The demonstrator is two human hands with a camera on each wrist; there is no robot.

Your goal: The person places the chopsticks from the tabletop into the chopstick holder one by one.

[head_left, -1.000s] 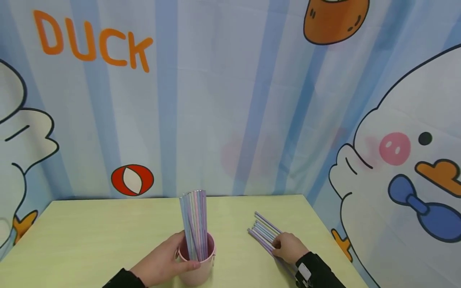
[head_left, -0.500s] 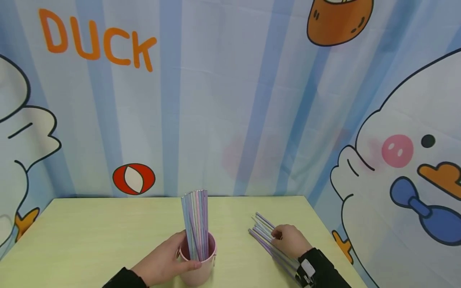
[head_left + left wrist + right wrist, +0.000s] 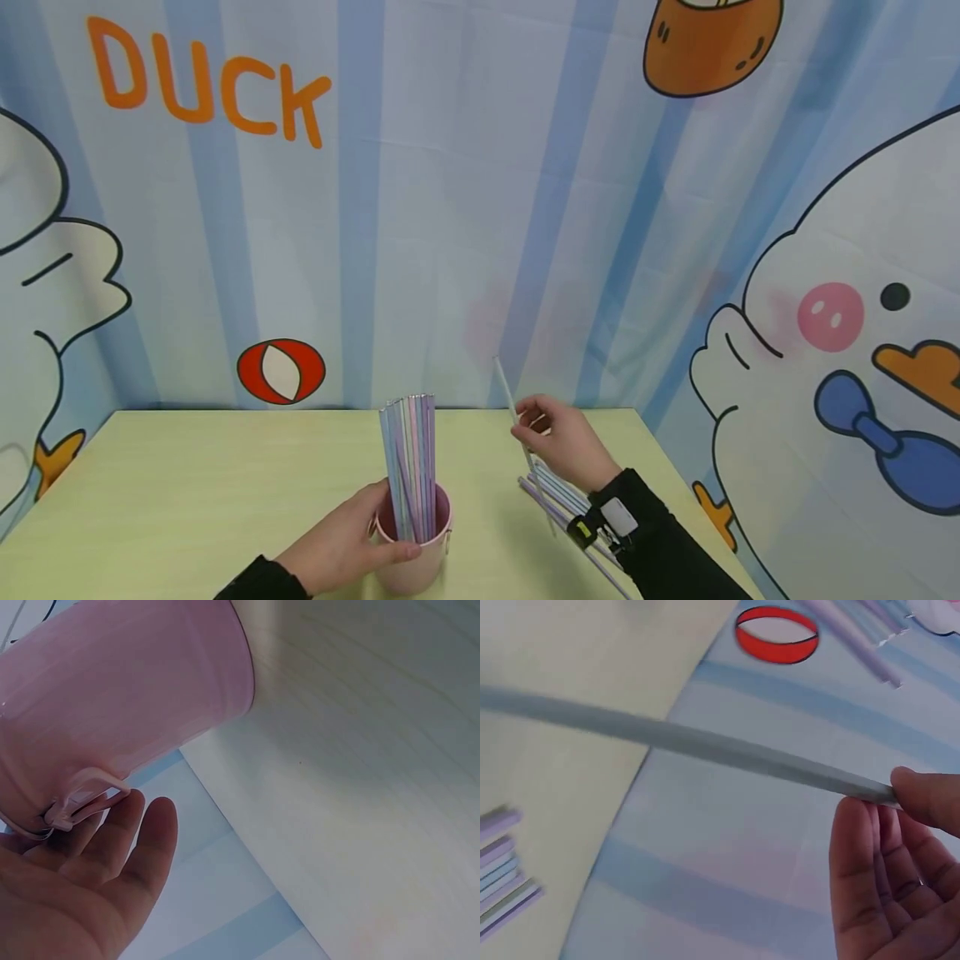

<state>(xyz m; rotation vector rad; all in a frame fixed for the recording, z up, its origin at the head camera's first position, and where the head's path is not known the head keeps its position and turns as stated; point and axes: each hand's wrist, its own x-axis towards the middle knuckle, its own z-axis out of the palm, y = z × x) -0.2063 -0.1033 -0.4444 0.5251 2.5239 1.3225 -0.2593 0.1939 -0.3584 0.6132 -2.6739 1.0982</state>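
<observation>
My left hand [image 3: 341, 537] grips a small pink bucket [image 3: 412, 573] by its side, the thumb over the front near the rim. The left wrist view has the bucket's pink wall [image 3: 135, 682] up close, with fingers [image 3: 154, 832] beside its small handle loop [image 3: 94, 787]. A bundle of pastel straws [image 3: 411, 471] stands upright inside the bucket. Above the table at the right, my right hand [image 3: 562, 437] pinches one pale straw [image 3: 504, 383], held tilted. That straw crosses the right wrist view between thumb [image 3: 930, 796] and fingertips.
Several loose purple and blue straws [image 3: 562, 493] lie on the pale yellow table [image 3: 225, 483] under the right forearm. Behind the table's back edge hangs a blue striped cloth [image 3: 450, 208] with duck drawings.
My right hand has risen from the loose straws and moved left and away from me, lifting one straw out. The left hand and bucket stay in place.
</observation>
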